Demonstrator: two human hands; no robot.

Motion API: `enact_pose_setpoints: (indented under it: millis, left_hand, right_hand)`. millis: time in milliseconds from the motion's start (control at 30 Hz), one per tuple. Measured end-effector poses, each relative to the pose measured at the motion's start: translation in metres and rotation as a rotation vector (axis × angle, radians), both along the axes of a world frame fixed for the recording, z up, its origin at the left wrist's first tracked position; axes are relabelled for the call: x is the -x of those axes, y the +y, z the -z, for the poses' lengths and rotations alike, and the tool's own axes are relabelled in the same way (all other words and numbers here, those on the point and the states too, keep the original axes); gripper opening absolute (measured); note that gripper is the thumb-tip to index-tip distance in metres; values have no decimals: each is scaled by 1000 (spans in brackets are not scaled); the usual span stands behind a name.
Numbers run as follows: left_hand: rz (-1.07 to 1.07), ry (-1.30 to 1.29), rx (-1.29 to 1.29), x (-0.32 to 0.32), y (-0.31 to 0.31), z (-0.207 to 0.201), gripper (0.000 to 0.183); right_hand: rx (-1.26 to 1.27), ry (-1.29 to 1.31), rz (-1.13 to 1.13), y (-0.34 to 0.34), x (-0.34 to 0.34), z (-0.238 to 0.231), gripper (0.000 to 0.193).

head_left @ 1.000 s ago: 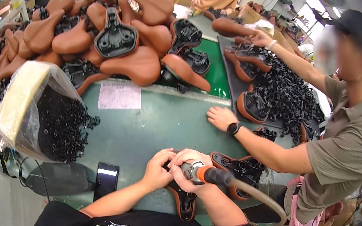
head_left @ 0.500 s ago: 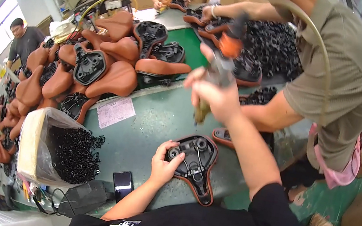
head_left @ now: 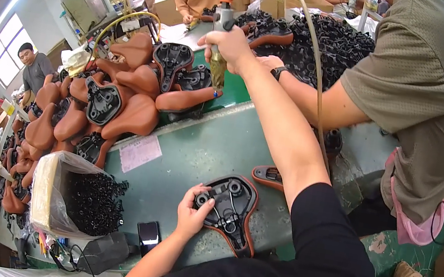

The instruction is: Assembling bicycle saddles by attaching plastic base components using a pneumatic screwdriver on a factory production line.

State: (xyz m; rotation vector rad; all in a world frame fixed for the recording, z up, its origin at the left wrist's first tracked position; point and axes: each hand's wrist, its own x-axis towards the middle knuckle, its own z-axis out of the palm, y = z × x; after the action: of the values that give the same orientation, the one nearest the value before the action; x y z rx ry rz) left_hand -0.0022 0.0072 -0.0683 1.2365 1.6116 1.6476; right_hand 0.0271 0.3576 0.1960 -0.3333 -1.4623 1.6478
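An upside-down bicycle saddle (head_left: 243,201) lies on the green table in front of me, its black underside and springs up, its brown rim showing. My left hand (head_left: 192,214) grips its left rear corner, thumb over the black part near the spring. My raised right hand (head_left: 229,48) is closed round an air screwdriver (head_left: 215,66), held upright, tip down. The tool has an orange and black top with a hose, and its tip is above the far edge of the table near the piled saddles. A second overturned saddle (head_left: 267,175) lies just right of the first.
A pile of brown saddles (head_left: 131,113) fills the left side. Nearer stands a plastic-lined box of small black parts (head_left: 95,202), with a phone (head_left: 148,234) beside it. A pink paper (head_left: 140,152) lies on the table. A co-worker's arm (head_left: 324,100) reaches in from the right.
My right hand has lifted the air screwdriver up, away and to the left, turning it upright. My left hand stays on the saddle. The co-worker at right has leaned and shifted an arm.
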Motion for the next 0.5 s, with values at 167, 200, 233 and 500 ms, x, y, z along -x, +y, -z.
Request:
enact_pose_setpoints:
  millis: [167,200,233,500]
  left_hand:
    - [9,15,11,-1,0,0,28]
    - [24,17,5,-1,3,-2,28]
    - [28,16,15,-1,6,-4,28]
    - [80,309,143,38,4,-36,28]
  right_hand:
    - [-104,-48,15,-45,-43,21,34]
    - [-85,-12,20,-61,-57,29,25]
    - [-63,25,28,-77,-71,37,22]
    - [-290,-27,100,-170,-174,127,68]
